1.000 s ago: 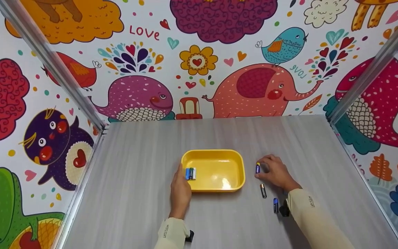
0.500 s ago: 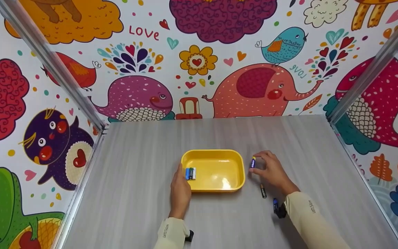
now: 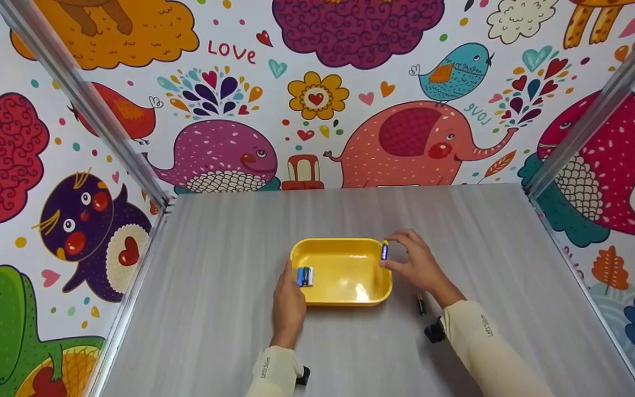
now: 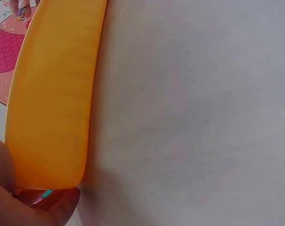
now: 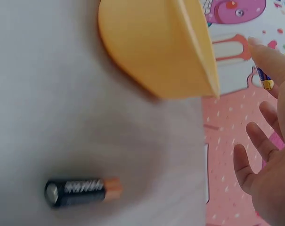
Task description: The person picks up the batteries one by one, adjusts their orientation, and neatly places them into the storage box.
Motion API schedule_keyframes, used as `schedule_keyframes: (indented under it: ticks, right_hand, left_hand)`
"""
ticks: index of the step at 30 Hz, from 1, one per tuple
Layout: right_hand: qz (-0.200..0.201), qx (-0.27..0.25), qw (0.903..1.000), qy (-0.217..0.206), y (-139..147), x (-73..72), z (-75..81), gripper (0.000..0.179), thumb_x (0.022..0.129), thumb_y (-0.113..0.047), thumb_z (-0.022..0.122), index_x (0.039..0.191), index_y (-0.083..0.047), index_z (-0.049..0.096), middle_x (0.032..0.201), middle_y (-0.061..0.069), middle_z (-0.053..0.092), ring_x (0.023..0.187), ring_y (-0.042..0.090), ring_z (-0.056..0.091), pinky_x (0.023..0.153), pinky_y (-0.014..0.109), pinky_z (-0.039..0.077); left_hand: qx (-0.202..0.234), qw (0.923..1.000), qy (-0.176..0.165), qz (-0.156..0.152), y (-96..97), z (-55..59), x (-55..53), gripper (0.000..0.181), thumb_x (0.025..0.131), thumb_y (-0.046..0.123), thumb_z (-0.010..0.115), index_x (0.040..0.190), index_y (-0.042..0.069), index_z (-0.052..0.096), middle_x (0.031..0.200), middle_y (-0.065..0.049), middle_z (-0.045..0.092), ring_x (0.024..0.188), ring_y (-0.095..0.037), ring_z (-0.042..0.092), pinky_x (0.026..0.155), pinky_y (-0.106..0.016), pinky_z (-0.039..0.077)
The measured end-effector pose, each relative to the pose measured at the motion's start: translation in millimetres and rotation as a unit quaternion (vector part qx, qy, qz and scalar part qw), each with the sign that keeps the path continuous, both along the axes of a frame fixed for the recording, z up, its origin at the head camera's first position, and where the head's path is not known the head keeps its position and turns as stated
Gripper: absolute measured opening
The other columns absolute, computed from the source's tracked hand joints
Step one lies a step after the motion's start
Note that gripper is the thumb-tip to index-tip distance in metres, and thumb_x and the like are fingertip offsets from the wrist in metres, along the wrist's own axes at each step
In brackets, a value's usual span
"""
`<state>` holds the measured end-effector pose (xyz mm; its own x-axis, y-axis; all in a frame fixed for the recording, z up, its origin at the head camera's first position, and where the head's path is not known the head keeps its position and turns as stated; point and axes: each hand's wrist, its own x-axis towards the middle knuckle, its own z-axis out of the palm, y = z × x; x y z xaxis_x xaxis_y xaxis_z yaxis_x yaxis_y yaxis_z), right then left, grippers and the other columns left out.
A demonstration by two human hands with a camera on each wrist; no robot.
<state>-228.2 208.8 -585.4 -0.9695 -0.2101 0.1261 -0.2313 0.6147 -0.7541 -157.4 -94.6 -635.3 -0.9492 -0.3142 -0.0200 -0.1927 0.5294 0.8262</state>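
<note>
A yellow plastic tray (image 3: 345, 275) lies on the table, with several small batteries (image 3: 305, 277) side by side at its left end. My left hand (image 3: 289, 309) holds the tray's left end; in the left wrist view its fingers (image 4: 62, 207) are right at the corner. Between thumb and fingertips, my right hand (image 3: 419, 267) pinches a purple-blue battery with a yellow end (image 3: 384, 251) above the tray's right rim. The other fingers of that hand are spread in the right wrist view. A black battery with a copper end (image 5: 81, 191) lies on the table below it.
The grey wood-grain table (image 3: 213, 309) meets printed cartoon walls (image 3: 229, 149) at the back and sides. Metal posts (image 3: 571, 116) stand at the corners. A dark wrist camera (image 3: 435, 331) sits under the right sleeve, close over the table.
My right hand has lifted the purple-blue battery off the table and carried it left to the tray's right rim. The right wrist now covers the blue battery's spot. My left hand stays in place.
</note>
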Motion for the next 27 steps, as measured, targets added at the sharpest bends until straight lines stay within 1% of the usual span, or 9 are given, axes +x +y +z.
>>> schedule_keyframes:
  ticks: [2,5,7,11,14,16,22,25,27]
  right_hand:
    - [0.015,-0.003,0.9999,0.008,-7.0,1.1,1.7,0.059,0.079,-0.043,0.087,0.128,-0.018,0.066,0.131,-0.001,0.056,0.122,0.027,0.055,0.104,0.054,0.053]
    - [0.035,-0.013,0.9993,0.004,-19.2,3.5,3.0,0.065,0.078,-0.050,0.086,0.130,-0.016,0.067,0.128,-0.003,0.057,0.122,0.031,0.057,0.104,0.053,0.053]
    - [0.046,-0.016,0.9988,-0.004,-27.4,5.0,4.0,0.064,0.078,-0.052,0.085,0.130,-0.018,0.067,0.127,-0.005,0.057,0.122,0.033,0.057,0.105,0.051,0.053]
    - [0.065,-0.019,0.9977,-0.002,-42.2,5.3,6.7,0.059,0.079,-0.048,0.086,0.128,-0.022,0.068,0.129,-0.005,0.058,0.122,0.031,0.058,0.106,0.049,0.052]
    - [0.080,-0.017,0.9967,-0.003,-51.9,4.7,8.8,0.059,0.079,-0.044,0.087,0.129,-0.019,0.068,0.133,-0.002,0.057,0.124,0.033,0.057,0.107,0.050,0.051]
    - [0.085,-0.014,0.9962,-0.009,-57.8,4.4,9.1,0.059,0.079,-0.043,0.086,0.129,-0.019,0.068,0.135,-0.001,0.057,0.126,0.035,0.057,0.109,0.050,0.050]
    - [0.093,0.006,0.9954,-0.022,-74.0,3.5,0.8,0.061,0.079,-0.051,0.083,0.130,-0.021,0.067,0.135,-0.002,0.057,0.126,0.028,0.056,0.112,0.048,0.047]
    - [0.095,0.011,0.9948,-0.035,-81.4,4.7,-6.1,0.062,0.079,-0.050,0.083,0.131,-0.020,0.066,0.134,-0.003,0.056,0.127,0.030,0.055,0.113,0.049,0.047]
    - [0.096,0.010,0.9944,-0.043,-86.8,5.0,-10.5,0.060,0.081,-0.044,0.084,0.131,-0.019,0.066,0.133,-0.003,0.056,0.127,0.032,0.055,0.112,0.049,0.048]
  left_hand:
    - [0.002,1.0000,-0.004,0.000,-0.4,-0.7,0.7,0.057,0.106,0.007,0.042,0.162,0.014,0.031,0.163,-0.008,0.040,0.148,-0.025,0.041,0.121,-0.047,0.036]
    - [0.000,1.0000,-0.007,0.002,-0.9,-0.8,2.5,0.057,0.106,0.006,0.042,0.161,0.013,0.032,0.163,-0.009,0.040,0.148,-0.026,0.041,0.121,-0.048,0.036]
    - [-0.001,0.9999,-0.010,0.001,-1.2,-0.8,2.9,0.057,0.106,0.006,0.042,0.162,0.013,0.031,0.163,-0.009,0.039,0.148,-0.026,0.041,0.121,-0.048,0.035]
    - [0.000,1.0000,-0.003,-0.003,-0.9,0.0,2.6,0.056,0.106,0.007,0.041,0.161,0.012,0.031,0.164,-0.009,0.039,0.148,-0.026,0.041,0.121,-0.048,0.036]
    - [-0.005,0.9999,0.012,-0.005,-0.5,0.7,2.4,0.056,0.106,0.004,0.041,0.160,0.011,0.033,0.162,-0.010,0.041,0.148,-0.026,0.041,0.121,-0.047,0.036]
    - [-0.011,0.9998,0.015,-0.007,-0.5,0.9,1.9,0.056,0.105,0.003,0.041,0.160,0.010,0.034,0.161,-0.011,0.042,0.148,-0.027,0.042,0.121,-0.046,0.036]
    - [-0.001,0.9999,-0.009,-0.004,0.4,2.1,0.4,0.056,0.106,0.006,0.041,0.161,0.012,0.031,0.163,-0.008,0.040,0.148,-0.026,0.042,0.122,-0.046,0.036]
    - [0.014,0.9997,-0.019,-0.003,0.9,2.2,-0.4,0.057,0.107,0.007,0.040,0.162,0.015,0.030,0.164,-0.006,0.038,0.148,-0.024,0.041,0.122,-0.046,0.035]
    - [0.024,0.9995,-0.022,-0.006,0.9,2.2,-0.7,0.057,0.107,0.007,0.039,0.163,0.016,0.028,0.165,-0.005,0.037,0.148,-0.023,0.041,0.122,-0.046,0.035]
